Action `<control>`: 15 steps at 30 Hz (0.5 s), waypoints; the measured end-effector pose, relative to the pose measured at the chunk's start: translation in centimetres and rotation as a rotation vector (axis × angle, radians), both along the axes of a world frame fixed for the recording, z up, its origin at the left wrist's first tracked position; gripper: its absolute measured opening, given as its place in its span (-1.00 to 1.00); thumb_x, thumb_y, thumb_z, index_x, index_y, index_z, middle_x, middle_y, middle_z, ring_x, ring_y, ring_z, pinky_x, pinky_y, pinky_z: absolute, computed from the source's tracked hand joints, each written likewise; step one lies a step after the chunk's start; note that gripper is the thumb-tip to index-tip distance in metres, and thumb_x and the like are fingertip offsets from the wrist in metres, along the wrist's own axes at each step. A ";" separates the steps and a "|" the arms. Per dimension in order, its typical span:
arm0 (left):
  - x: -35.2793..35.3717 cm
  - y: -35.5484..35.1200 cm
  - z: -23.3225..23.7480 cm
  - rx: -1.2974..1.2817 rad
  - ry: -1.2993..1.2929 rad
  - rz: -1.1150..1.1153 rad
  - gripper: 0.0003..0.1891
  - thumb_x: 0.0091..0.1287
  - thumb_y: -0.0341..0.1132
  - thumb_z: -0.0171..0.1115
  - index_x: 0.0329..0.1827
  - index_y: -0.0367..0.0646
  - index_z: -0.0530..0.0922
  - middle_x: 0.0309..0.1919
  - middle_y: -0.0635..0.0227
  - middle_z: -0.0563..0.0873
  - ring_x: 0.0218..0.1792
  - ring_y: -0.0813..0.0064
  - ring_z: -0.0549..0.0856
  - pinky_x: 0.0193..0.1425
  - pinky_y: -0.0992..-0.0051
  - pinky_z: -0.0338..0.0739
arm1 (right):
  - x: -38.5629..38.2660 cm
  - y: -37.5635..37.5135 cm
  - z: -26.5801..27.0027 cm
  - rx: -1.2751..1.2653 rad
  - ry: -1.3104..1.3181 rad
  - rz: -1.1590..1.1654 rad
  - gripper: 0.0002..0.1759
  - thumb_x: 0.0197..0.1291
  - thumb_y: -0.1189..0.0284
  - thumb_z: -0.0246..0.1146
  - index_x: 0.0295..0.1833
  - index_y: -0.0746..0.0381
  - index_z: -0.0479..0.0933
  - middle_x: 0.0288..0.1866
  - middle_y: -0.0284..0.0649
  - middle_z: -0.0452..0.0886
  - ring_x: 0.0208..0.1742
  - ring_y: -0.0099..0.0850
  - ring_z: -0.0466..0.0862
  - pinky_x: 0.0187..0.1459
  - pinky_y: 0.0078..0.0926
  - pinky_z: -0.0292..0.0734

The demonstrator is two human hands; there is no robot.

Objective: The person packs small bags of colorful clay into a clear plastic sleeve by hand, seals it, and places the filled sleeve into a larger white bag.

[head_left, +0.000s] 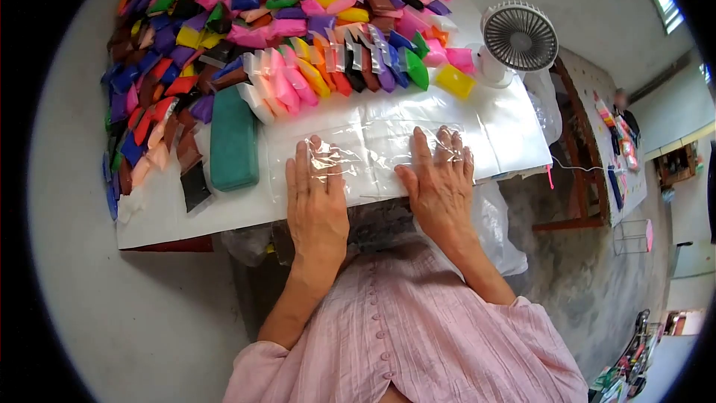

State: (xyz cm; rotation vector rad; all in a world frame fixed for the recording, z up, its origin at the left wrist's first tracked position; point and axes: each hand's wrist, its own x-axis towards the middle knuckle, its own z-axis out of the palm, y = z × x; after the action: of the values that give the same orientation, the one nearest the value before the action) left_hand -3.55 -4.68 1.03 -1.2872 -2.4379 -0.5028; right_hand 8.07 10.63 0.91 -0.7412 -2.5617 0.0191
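Both hands lie palm down at the near edge of a white-covered table (447, 110). My left hand (319, 205) has its fingers stretched out on a sheet or bag of clear plastic (373, 151). On the plastic's other end rests my right hand (441, 186), flat, with the thumb apart. Glare hides whether some fingertips are under or over the film. Beyond the hands stands a row of small coloured packets in clear wrappers (328, 71). A green block (234, 138) is left of my left hand.
A large heap of colourful packets (246, 0) covers the back and left of the table. At the right stands a small white fan (520, 37); a yellow packet (455, 82) lies beside it. Plastic bags (488, 227) hang below the front edge. Another table (630, 172) is farther right.
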 end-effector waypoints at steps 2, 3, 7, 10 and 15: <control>0.4 0.0 0.5 -0.048 0.003 -0.023 -0.50 0.44 -0.32 0.11 0.42 -0.31 0.37 0.49 -0.04 0.29 0.50 -0.04 0.27 0.58 0.02 0.11 | 0.0 -0.1 0.0 0.001 -0.008 -0.005 -0.30 0.37 0.05 0.16 0.49 0.19 0.30 0.41 0.30 0.28 0.43 0.26 0.27 0.44 0.22 0.06; 0.8 0.1 0.9 -0.018 -0.076 -0.053 -0.48 0.44 -0.32 0.11 0.43 -0.31 0.36 0.49 -0.05 0.29 0.51 -0.06 0.25 0.58 0.00 0.09 | -0.1 -0.1 0.1 -0.004 -0.013 -0.007 -0.30 0.37 0.05 0.16 0.49 0.18 0.29 0.42 0.31 0.27 0.43 0.27 0.27 0.44 0.22 0.06; 3.1 1.0 2.2 0.002 -0.212 -0.104 -0.42 0.41 -0.31 0.13 0.47 -0.31 0.30 0.49 -0.11 0.24 0.53 -0.17 0.14 0.59 -0.06 0.01 | -0.3 -0.5 0.6 -0.009 -0.041 0.010 -0.31 0.37 0.06 0.16 0.50 0.16 0.28 0.42 0.33 0.25 0.42 0.28 0.27 0.43 0.24 0.07; 3.1 2.0 2.2 -0.044 -0.089 -0.017 -0.42 0.39 -0.35 0.12 0.45 -0.38 0.29 0.46 -0.16 0.28 0.52 -0.16 0.19 0.58 -0.06 0.04 | -0.8 -0.6 0.3 -0.014 -0.022 0.017 -0.30 0.36 0.06 0.17 0.50 0.16 0.27 0.42 0.33 0.26 0.42 0.29 0.27 0.42 0.26 0.08; 3.0 3.5 1.5 0.090 -0.077 -0.042 -0.42 0.34 -0.46 0.07 0.43 -0.45 0.27 0.38 -0.15 0.41 0.44 -0.05 0.36 0.55 0.09 0.19 | -1.3 -1.2 0.1 0.011 -0.010 0.030 -0.29 0.32 0.08 0.21 0.49 0.17 0.29 0.39 0.33 0.28 0.43 0.27 0.27 0.41 0.27 0.09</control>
State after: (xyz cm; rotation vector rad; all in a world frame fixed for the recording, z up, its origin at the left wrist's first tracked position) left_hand -0.57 -1.14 2.54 -1.3063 -2.4243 -0.6774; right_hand 6.75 9.46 0.99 -0.7003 -2.5801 0.0107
